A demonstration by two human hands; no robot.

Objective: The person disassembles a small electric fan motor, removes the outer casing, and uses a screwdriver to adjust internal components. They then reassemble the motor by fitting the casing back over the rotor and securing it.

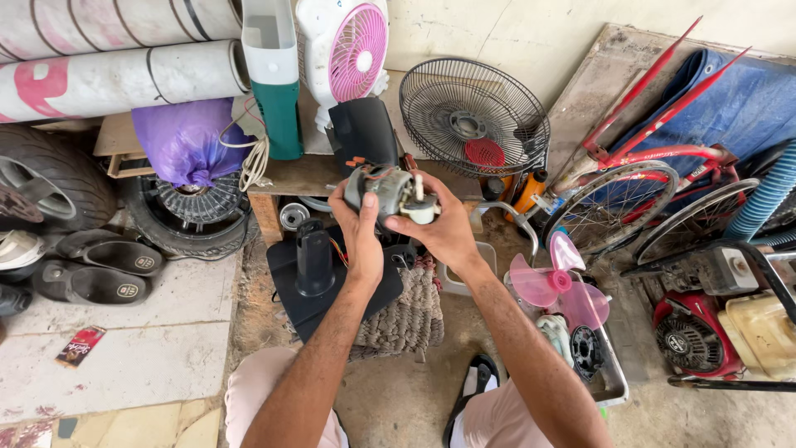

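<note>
cluttered workshop floor: left hand (362, 236) and right hand (444, 228), fingers closed, grip a bare fan motor (388, 189), its pink blade (557, 284) and grille (473, 116) already off.

Pale plaster wall (514, 29) runs across the top of the frame, daylight even. Grey concrete floor (414, 398) fills the bottom centre, cracked pale paving slabs (133, 348) lower left. Worn wooden bench (290, 176) sits centre-left, large grey board (597, 83) leaning upper right.
</note>
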